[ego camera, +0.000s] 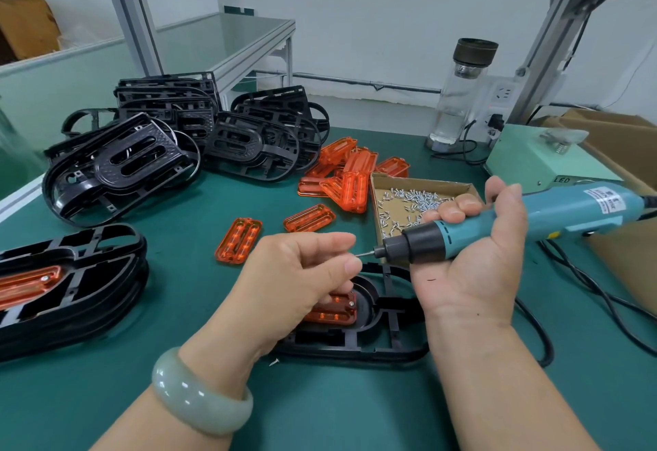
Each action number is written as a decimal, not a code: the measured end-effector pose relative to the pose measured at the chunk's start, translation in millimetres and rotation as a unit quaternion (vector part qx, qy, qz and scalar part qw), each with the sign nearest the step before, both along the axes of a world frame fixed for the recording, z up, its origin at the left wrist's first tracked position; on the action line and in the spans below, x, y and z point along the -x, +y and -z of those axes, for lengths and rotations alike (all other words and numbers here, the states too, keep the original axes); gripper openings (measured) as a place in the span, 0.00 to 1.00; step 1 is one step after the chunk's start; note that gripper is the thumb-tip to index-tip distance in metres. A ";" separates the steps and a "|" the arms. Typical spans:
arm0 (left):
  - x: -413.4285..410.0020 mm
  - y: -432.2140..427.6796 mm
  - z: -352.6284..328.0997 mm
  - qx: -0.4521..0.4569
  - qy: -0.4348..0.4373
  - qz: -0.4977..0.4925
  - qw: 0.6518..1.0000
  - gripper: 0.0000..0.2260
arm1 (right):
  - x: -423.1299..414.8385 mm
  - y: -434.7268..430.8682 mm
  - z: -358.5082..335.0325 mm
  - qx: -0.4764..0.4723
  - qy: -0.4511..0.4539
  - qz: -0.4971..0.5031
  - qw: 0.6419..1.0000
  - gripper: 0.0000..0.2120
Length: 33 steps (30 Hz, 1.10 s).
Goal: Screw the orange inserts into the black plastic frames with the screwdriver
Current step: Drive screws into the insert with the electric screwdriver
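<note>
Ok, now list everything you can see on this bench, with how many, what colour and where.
frames: big heap, black, back left; a stack at the left edge; one under the hands
inserts: several loose, orange, centre; one fitted in the frame under the hands
screws: many, silver, in the cardboard tray; one loose beside that frame
screwdriver: one, teal, right hand
bottle: one, clear, dark cap, at the back
control box: one, pale green, back right
bracelet: one, pale green, left wrist
left hand: fingertips at the screwdriver's tip
right hand: grip around the screwdriver
</note>
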<state>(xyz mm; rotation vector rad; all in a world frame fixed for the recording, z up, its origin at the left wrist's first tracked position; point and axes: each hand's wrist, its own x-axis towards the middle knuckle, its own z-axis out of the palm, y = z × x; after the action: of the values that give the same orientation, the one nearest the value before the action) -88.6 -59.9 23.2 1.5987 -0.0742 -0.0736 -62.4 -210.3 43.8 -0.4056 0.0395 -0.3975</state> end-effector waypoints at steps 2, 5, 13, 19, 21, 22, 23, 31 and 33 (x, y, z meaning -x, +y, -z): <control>-3.3 9.2 -1.9 -0.045 -0.027 -0.026 0.998 0.08 | 0.2 -1.1 0.3 -0.012 0.002 0.002 1.000 0.16; -8.8 30.8 -2.6 -0.209 -0.069 -0.055 0.974 0.09 | -0.1 -2.4 0.5 -0.007 0.012 0.006 1.000 0.11; -6.9 53.2 7.9 -0.376 -0.021 0.047 0.925 0.11 | 0.0 0.4 2.6 0.037 0.025 0.011 0.999 0.05; -7.4 44.8 13.4 -0.385 -0.024 0.048 0.921 0.10 | -1.8 3.1 6.5 0.087 0.020 -0.003 0.996 0.07; -7.6 37.7 15.5 -0.382 -0.029 0.056 0.922 0.10 | -1.7 6.0 7.2 0.108 0.009 -0.007 0.994 0.11; -7.4 34.5 16.4 -0.381 -0.032 0.060 0.922 0.11 | -1.5 7.4 8.0 0.120 0.005 -0.009 0.993 0.12; -7.4 32.8 17.2 -0.378 -0.035 0.064 0.923 0.11 | -1.3 8.9 9.0 0.135 0.000 -0.011 0.991 0.11; -6.5 40.7 16.2 -0.372 -0.021 0.099 0.923 0.16 | -0.3 20.5 14.2 0.212 -0.027 -0.014 0.977 0.09; -6.7 39.6 16.8 -0.370 -0.024 0.095 0.924 0.15 | -0.2 22.7 15.5 0.225 -0.034 -0.014 0.974 0.09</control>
<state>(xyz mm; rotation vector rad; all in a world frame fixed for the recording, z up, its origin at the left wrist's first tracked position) -81.9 -20.3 6.4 2.3494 -0.2658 -0.2343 -62.2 -187.6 28.4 -0.8395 -0.1250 -0.3909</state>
